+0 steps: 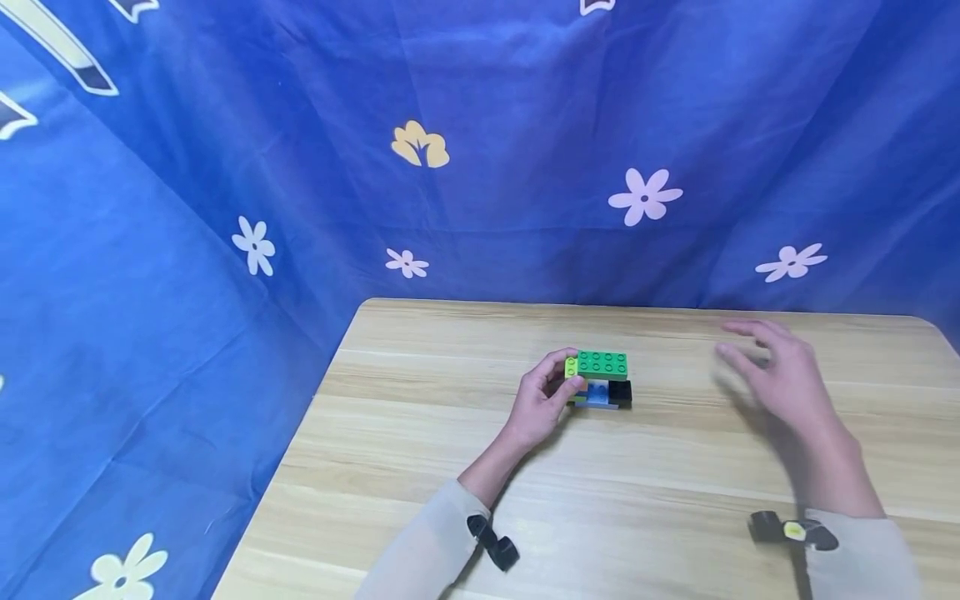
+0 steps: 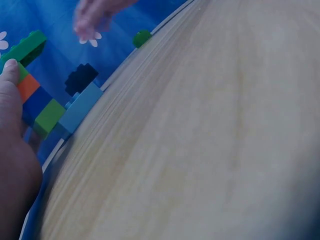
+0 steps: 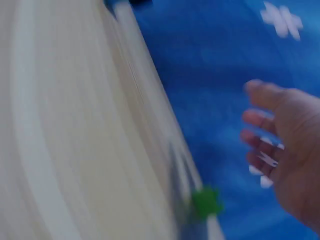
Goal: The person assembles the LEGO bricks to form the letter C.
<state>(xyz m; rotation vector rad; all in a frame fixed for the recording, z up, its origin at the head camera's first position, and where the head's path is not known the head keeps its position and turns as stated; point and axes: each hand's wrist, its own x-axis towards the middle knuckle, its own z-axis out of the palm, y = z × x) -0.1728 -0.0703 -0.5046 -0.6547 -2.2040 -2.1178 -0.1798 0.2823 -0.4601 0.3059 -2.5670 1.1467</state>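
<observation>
My left hand (image 1: 540,406) holds the left end of a stack of toy building bricks, thumb on the near side. On top lies a long green brick (image 1: 602,365) that overhangs to the right. Below the thumb an orange brick (image 2: 28,89), a dark blue brick (image 2: 38,103) and a lime brick (image 2: 49,118) show in the left wrist view. A light blue brick (image 2: 80,111) forms the base, with a black brick (image 2: 81,78) at its far end. Apart to the right, my right hand (image 1: 787,379) hovers above the table, holding nothing, fingers loosely bent.
A separate green piece (image 3: 207,202) rests on the table near the right hand; in the head view I cannot make it out. The wooden table (image 1: 637,500) ends at a blue flowered cloth (image 1: 517,200) behind and on the left.
</observation>
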